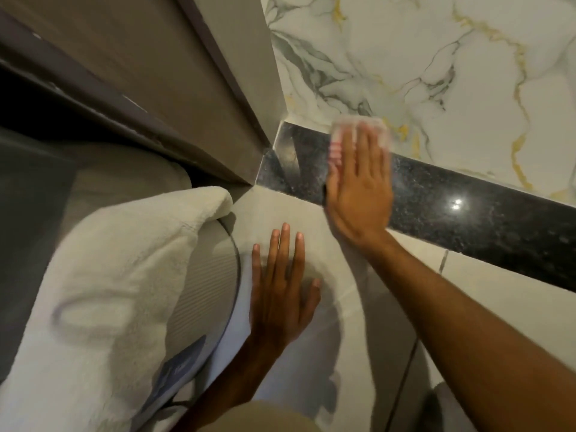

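My right hand (358, 185) lies flat with straight fingers on a small white cloth with red stripes (338, 141), pressing it against a polished black granite strip (467, 210). The cloth shows, blurred, around my fingertips and at the left side of the hand. Fingers spread and palm down, my left hand (282, 288) rests on the pale grey tiled surface (311, 210) below the strip, holding nothing.
White marble with grey and gold veins (436, 73) lies beyond the granite strip. A grey door frame (202, 88) meets the strip at its left end. A folded white towel (118, 275) lies over a ribbed round object (205, 275) at the left.
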Motion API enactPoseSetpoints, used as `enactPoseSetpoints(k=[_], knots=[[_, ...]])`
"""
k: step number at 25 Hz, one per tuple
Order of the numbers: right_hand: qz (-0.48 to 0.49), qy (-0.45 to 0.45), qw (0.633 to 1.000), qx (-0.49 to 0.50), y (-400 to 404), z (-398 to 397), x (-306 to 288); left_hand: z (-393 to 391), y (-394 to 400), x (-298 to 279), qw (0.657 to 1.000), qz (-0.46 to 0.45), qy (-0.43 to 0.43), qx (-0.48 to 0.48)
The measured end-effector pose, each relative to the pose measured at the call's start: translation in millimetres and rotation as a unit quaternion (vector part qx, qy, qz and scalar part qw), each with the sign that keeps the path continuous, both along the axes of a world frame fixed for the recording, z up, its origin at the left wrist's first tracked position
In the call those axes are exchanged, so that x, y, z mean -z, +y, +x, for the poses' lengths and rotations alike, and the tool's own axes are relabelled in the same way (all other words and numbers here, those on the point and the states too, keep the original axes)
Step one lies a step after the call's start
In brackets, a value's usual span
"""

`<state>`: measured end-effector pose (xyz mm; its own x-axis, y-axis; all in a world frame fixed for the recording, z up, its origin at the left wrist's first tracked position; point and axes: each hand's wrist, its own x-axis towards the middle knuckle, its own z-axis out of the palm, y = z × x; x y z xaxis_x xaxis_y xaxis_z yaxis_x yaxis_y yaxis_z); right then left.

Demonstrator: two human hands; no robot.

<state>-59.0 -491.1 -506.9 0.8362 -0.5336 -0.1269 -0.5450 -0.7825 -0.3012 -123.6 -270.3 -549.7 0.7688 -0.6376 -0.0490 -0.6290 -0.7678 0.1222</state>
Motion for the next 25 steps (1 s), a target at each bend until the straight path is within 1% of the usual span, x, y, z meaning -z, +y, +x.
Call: enactPoseSetpoints(k=[1, 3, 5, 7, 8, 9, 11, 13, 14, 16, 18, 20, 22, 23, 25], knots=[[0.017, 0.007, 1.0, -0.015, 11, 24, -1, 1, 0, 2, 1.0, -0.001, -0.002, 0.001], [0.03, 0.008, 0.995, -0.097, 28, 43, -2, 3, -2, 5, 1.0, -0.009, -0.005, -0.006], [0.027, 0.011, 0.981, -0.194, 28, 23, -4, 2, -3, 3, 1.0, 0.002, 0.0, -0.017], [0.049, -0.002, 0.966, -0.255, 14, -18, -9, 3, -6, -3, 0.999, 0.034, 0.018, -0.015], [0.068, -0.012, 0.964, -0.255, 7, -42, -12, 4, -7, -8, 0.998, 0.059, 0.031, -0.012], [0.088, -0.006, 0.968, -0.234, 3, -64, -15, 7, -7, -14, 0.995, 0.087, 0.047, -0.008], [0.132, 0.067, 0.977, -0.156, 1, -112, -40, 13, -14, -42, 0.984, 0.142, 0.106, 0.0], [0.197, 0.167, 0.963, -0.073, 6, -154, -88, 17, -21, -91, 0.957, 0.202, 0.21, 0.011], [0.242, 0.214, 0.946, -0.035, 7, -170, -119, 17, -23, -121, 0.942, 0.219, 0.255, 0.017], [0.32, 0.288, 0.903, 0.009, 10, -191, -188, 11, -22, -193, 0.928, 0.22, 0.3, 0.027], [0.342, 0.313, 0.885, 0.033, 17, -200, -263, -4, -12, -279, 0.927, 0.205, 0.313, 0.034], [0.35, 0.283, 0.892, 0.044, 32, -199, -348, -20, 7, -373, 0.927, 0.206, 0.312, 0.032], [0.354, 0.223, 0.907, 0.054, 51, -189, -428, -30, 29, -454, 0.918, 0.199, 0.343, 0.021], [0.353, 0.191, 0.914, 0.062, 63, -182, -465, -33, 39, -489, 0.916, 0.182, 0.356, 0.019], [0.354, 0.143, 0.921, 0.075, 91, -166, -526, -38, 64, -548, 0.931, 0.13, 0.34, 0.02]])
